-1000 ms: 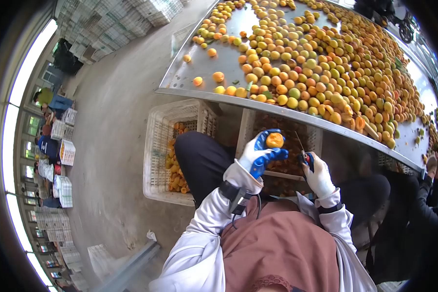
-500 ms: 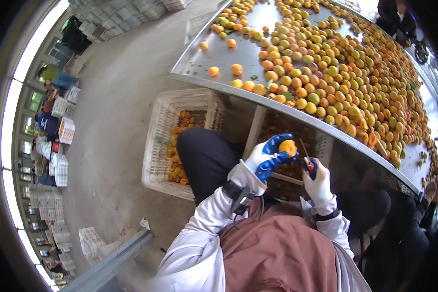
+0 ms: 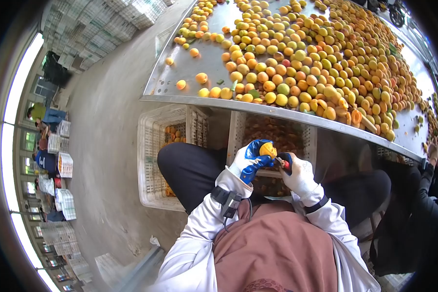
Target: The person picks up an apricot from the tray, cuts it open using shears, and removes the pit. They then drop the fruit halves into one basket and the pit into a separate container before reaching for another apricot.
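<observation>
My left hand (image 3: 250,163), in a white glove with blue coated fingers, is closed around an orange-yellow apricot (image 3: 267,149) in front of my lap. In my right hand (image 3: 298,175), gloved the same way, is a small red-handled knife (image 3: 285,166). Its thin blade meets the lower right side of the apricot; whether it has cut in cannot be made out. Beyond my hands, under the table edge, a white crate (image 3: 233,138) holds brownish-orange pieces. To the left of my knee, another white crate (image 3: 145,170) contains orange apricot pieces.
A metal table (image 3: 180,68) ahead bears many loose apricots (image 3: 301,63), with a few cut halves near its front edge. At far right, another person's arm (image 3: 426,180) reaches to the table. Stacked white crates (image 3: 97,29) and other people (image 3: 46,114) are at left.
My right hand has moved left, bringing the knife blade from beside the apricot to touching it. The head view has shifted, so the table sits lower and further left.
</observation>
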The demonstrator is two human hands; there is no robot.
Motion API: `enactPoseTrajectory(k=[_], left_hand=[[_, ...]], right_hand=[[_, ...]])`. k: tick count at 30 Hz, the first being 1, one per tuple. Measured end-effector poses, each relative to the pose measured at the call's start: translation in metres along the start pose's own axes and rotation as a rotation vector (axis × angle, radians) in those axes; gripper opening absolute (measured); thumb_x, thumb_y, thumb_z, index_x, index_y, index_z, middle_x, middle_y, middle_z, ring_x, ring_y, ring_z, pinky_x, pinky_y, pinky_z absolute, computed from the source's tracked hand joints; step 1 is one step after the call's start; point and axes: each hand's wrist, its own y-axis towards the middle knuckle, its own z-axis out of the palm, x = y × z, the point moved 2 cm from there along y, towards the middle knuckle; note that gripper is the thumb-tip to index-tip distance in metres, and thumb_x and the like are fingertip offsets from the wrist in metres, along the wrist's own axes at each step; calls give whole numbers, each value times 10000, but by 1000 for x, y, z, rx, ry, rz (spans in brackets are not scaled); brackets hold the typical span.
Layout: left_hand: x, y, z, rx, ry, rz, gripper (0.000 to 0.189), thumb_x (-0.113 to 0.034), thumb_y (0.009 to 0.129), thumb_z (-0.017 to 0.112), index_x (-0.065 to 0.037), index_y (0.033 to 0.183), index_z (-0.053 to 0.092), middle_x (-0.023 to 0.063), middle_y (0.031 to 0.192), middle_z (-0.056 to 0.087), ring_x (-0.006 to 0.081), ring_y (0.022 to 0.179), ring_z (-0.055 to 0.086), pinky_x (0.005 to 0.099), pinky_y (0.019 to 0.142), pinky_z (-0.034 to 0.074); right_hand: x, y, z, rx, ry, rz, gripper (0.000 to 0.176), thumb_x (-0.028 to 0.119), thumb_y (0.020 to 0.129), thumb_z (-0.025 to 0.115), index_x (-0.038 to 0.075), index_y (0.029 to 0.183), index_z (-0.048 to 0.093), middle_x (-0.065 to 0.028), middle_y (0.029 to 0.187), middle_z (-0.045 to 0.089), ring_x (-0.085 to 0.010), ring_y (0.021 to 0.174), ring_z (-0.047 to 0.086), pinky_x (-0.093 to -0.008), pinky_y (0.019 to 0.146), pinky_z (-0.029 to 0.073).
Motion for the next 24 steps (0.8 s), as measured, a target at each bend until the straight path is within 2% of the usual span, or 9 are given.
enactPoseTrajectory(k=[7,10,14,17,21,23,24], left_hand=[[8,6,2,-58,8,-14,458,24,835,752,20,1257,575,119,1103,668,221,984,671,351,843,595],[7,4,7,-81,102,-10,407,-49,863,754,35,1224,586,123,1074,673,235,961,674,371,850,581],[2,4,8,-123,128,-35,379,31,839,747,36,1189,603,126,1068,679,224,953,681,354,863,583],[3,5,4,-150,167,-54,387,65,814,761,27,1171,616,124,1086,680,214,972,681,346,880,588],[-4,2,5,-158,239,-76,423,76,787,782,20,1174,619,108,1081,680,204,976,679,340,891,583],[-9,-1,13,-128,311,-42,447,81,779,786,13,1186,616,103,1083,678,203,979,678,338,891,584],[-13,-4,16,-99,386,-9,471,85,771,791,7,1199,613,97,1084,675,202,982,676,337,891,584]], right_hand=[[-8,2,3,53,-20,2,285,101,834,689,64,1112,636,-195,822,693,-385,759,684,-447,671,539],[-17,3,8,49,-35,5,318,83,819,682,60,1131,628,-199,842,692,-392,779,680,-455,681,539],[-24,5,9,10,-56,-52,374,59,794,681,57,1162,613,-208,850,686,-399,785,676,-463,683,539],[-27,6,11,42,-114,0,289,102,830,661,46,1110,620,-198,835,694,-379,762,685,-458,663,537],[-42,6,18,23,-224,5,271,147,846,660,27,1086,620,-196,839,699,-374,752,688,-465,655,536],[-65,9,21,65,-354,208,273,194,866,654,20,1075,624,-198,833,699,-373,739,688,-471,654,538],[-68,10,21,64,-353,229,300,221,879,649,24,1104,629,-198,822,697,-379,729,686,-473,653,540]])
